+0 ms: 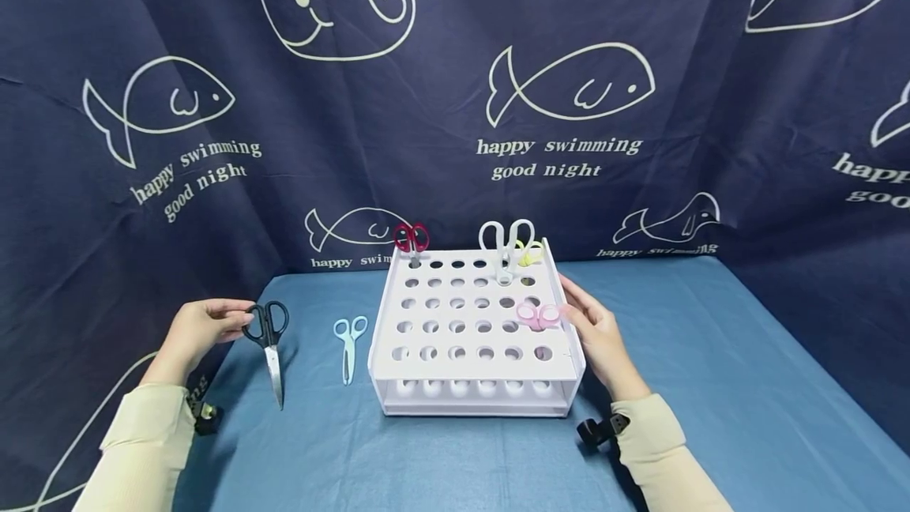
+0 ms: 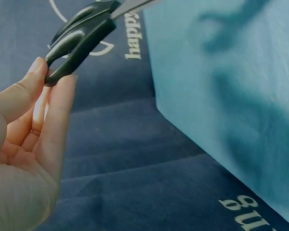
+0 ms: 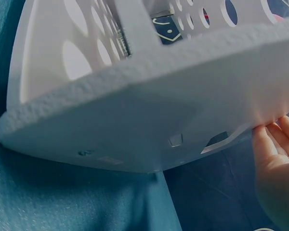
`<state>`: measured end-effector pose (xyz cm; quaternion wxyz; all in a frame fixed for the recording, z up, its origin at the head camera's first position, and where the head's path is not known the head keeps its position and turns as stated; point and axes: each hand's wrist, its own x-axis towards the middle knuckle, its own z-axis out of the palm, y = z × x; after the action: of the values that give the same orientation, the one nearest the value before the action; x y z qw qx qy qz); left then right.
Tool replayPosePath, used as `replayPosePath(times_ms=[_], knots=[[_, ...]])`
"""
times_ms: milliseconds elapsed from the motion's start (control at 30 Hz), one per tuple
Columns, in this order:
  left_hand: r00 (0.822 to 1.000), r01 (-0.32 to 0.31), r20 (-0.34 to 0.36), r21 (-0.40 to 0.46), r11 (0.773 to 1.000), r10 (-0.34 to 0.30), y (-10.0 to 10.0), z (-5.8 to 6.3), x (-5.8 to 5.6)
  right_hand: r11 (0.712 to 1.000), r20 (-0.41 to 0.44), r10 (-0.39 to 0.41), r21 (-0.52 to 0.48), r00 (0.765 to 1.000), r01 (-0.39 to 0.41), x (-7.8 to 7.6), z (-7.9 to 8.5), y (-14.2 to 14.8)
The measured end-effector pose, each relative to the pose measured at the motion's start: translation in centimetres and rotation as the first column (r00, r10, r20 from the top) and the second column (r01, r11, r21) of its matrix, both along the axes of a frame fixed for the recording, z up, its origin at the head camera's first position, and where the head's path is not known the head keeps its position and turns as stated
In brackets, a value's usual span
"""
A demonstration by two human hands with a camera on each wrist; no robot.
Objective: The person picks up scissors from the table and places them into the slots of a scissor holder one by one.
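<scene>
My left hand pinches a pair of black-handled scissors by one finger loop, with the blades pointing down. In the left wrist view, thumb and fingertips meet at the end of that black handle. My right hand holds the right side wall of a white holed rack, its thumb near pink scissors. The right wrist view has its fingertips against the outer face of the wall; the thumb is hard to make out there. Light blue scissors lie left of the rack.
Red scissors stand in the rack's back left corner. Large pale scissors and yellow scissors stand at its back right. Under everything spreads a blue cloth, with a dark printed curtain behind.
</scene>
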<state>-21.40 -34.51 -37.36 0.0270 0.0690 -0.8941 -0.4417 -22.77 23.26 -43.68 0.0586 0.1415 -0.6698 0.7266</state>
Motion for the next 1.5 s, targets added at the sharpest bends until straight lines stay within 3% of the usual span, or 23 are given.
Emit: replayPosePath(times_ms=[167, 533, 767, 1100, 1500], knots=[[1.0, 0.017, -0.007, 0.027, 0.999, -0.017, 0.7, 1.0, 0.1, 1.0, -0.002, 0.0, -0.009, 1.0, 0.0, -0.1, 0.2, 0.1], [0.998, 0.037, -0.065, 0.181, 0.983, -0.026, 2.3, 3.2, -0.3, 1.0, 0.015, -0.006, -0.031, 1.0, 0.007, 0.3, -0.2, 0.9], [0.996, -0.03, -0.075, 0.254, 0.967, 0.05, 2.5, 3.7, -0.2, 0.999, 0.025, 0.02, -0.031, 0.999, -0.019, 0.3, -0.4, 0.7], [0.988, -0.085, -0.103, 0.294, 0.952, 0.12, 3.3, 5.4, -1.5, 0.999, 0.018, 0.026, -0.03, 1.0, -0.025, -0.3, -0.3, 0.3], [0.976, -0.104, -0.159, 0.256, 0.961, 0.148, 5.0, 7.0, -2.5, 0.999, 0.018, 0.028, -0.029, 0.999, -0.028, -0.3, -0.2, 0.0]])
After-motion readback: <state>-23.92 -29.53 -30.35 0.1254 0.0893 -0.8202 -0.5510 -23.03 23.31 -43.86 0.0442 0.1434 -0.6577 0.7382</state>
